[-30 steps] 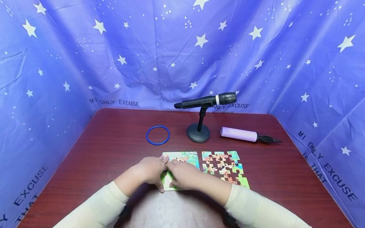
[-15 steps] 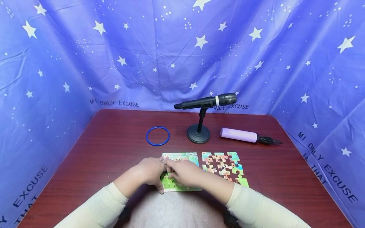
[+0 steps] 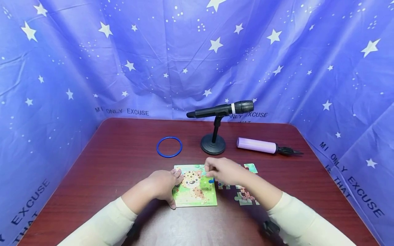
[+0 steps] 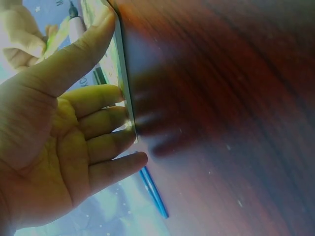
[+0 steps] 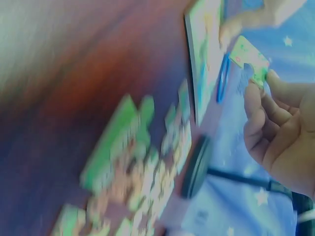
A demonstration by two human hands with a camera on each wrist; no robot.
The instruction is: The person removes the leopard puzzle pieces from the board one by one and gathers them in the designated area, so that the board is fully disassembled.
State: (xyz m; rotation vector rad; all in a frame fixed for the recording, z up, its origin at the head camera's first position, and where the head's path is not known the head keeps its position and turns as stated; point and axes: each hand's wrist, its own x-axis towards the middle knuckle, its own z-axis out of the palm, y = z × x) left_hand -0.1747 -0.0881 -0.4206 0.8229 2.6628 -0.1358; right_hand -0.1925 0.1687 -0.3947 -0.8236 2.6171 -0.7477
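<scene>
A flat puzzle board (image 3: 189, 198) with a spotted cartoon animal on green lies on the table in the head view. My left hand (image 3: 164, 184) rests along its left edge; in the left wrist view the fingers (image 4: 110, 120) lie fairly straight against the edge, thumb apart from them. My right hand (image 3: 226, 171) is over the board's right side. Between thumb and fingertips it pinches a green puzzle piece (image 5: 248, 55), raised off the board in the right wrist view. Several joined and loose puzzle pieces (image 3: 246, 194) lie right of the board, partly hidden by my right forearm.
Behind the board lie a blue ring (image 3: 169, 147) and a black microphone on a stand (image 3: 213, 145). A lilac hand pump (image 3: 257, 145) lies at the back right. Starry blue cloth (image 3: 172, 51) surrounds the dark red table (image 3: 123, 143) on three sides.
My right hand has moved from the board's left side toward its right side, with a green puzzle piece in its fingers. More of the animal picture shows. My left hand stays at the left edge.
</scene>
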